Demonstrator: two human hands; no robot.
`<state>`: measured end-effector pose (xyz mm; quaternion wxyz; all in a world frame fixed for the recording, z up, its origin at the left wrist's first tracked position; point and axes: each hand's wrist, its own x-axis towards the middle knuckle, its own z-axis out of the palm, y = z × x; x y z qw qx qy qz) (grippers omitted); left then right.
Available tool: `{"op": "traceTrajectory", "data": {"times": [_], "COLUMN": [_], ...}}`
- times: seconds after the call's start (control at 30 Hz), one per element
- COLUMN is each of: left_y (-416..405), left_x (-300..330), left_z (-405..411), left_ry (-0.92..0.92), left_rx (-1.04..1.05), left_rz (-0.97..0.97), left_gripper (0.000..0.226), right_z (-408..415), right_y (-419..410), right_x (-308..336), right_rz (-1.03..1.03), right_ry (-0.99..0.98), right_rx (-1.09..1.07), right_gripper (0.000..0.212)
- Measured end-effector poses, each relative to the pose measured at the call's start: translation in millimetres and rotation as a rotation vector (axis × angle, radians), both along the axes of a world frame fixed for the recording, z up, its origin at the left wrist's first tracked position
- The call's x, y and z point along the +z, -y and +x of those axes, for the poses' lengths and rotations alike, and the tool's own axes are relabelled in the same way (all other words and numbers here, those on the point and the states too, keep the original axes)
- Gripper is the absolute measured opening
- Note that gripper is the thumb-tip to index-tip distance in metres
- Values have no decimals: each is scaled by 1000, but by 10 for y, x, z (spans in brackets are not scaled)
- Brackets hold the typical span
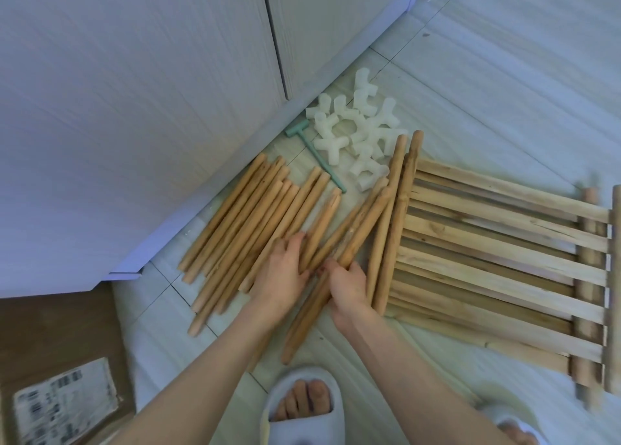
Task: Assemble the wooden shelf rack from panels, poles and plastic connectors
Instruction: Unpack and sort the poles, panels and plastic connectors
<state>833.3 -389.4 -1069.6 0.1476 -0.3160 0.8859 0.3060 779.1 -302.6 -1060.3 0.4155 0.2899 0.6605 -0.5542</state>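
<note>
Fingers of right hand [347, 286] grip two poles [336, 259]; left hand [284, 269] seemingly flat.

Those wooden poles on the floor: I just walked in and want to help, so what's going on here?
A person is sorting parts for a shelf rack. The right hand grips one wooden pole, while the left hand rests on the pole pile. The slatted panels lie stacked to the right, the white plastic connectors and a green mallet beyond. Nothing is joined yet.
</note>
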Motion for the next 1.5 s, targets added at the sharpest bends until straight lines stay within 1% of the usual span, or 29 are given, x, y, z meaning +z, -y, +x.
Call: {"op": "traceTrajectory", "data": {"times": [0.07, 0.13, 0.17, 0.27, 0.3, 0.37, 0.43, 0.5, 0.57, 0.7, 0.77, 0.9, 1.0, 1.07, 1.13, 1.2, 1.27, 1.33, 1.37, 1.43, 1.5], "left_y": [33, 71, 90, 141, 150, 150, 124, 95, 62, 38, 35, 75, 81, 65, 47, 50, 61, 68, 64, 47, 61], "left_x": [14, 23, 22, 26, 25, 11, -18, -84, -137, -195, -222, -242, -249, -266, -297, -331, -348, -340, -327, -282, -218], "left_z": [63, 147, 188, 298, 327, 374, 408, 444, 473, 488, 524, 663, 716, 723, 734, 731, 691, 649, 645, 699, 836], "left_ry": [-19, -59, -80, -144, -160, -147, -56, 11, 28, 12, -8, -30, -20, -1, 38, 63, 61, 55, 46, 15, -37], "left_rx": [-32, -45, -48, -67, -96, -202, -323, -420, -454, -500, -520, -537, -518, -464, -421, -418, -419, -410, -399, -335, -134], "left_rz": [-75, -132, -147, -174, -189, -235, -241, -224, -190, -184, -197, -193, -231, -272, -313, -342, -344, -328, -321, -308, -303], "left_gripper": [57, 48, 44, 34, 34, 40, 49, 56, 64, 70, 69, 52, 49, 50, 51, 51, 50, 50, 50, 50, 50], "right_z": [42, 81, 93, 130, 145, 177, 197, 202, 186, 107, 78, 60, 65, 81, 90, 95, 90, 85, 78, 44, -13], "right_y": [42, 61, 70, 85, 84, 82, 61, 39, 22, 3, -15, -43, -37, -14, 4, 10, 18, 30, 42, 73, 107], "right_x": [8, 35, 56, 93, 99, 101, 100, 101, 109, 131, 127, 111, 106, 109, 107, 112, 140, 147, 145, 147, 192], "right_rz": [-28, -89, -114, -134, -133, -113, -80, -48, -34, 5, 13, -2, -14, -14, 31, 31, 8, 60, 126, 257, 318], "right_ry": [56, 146, 193, 273, 281, 285, 267, 242, 234, 212, 178, 171, 163, 155, 116, 105, 135, 134, 88, -93, -308], "right_rx": [11, -39, -72, -118, -122, -121, -116, -111, -118, -169, -145, -98, -58, -48, -1, 31, 68, 131, 186, 302, 394], "right_gripper": [25, 19, 17, 20, 21, 19, 18, 22, 28, 30, 33, 33, 30, 30, 34, 39, 39, 38, 39, 43, 46]}}
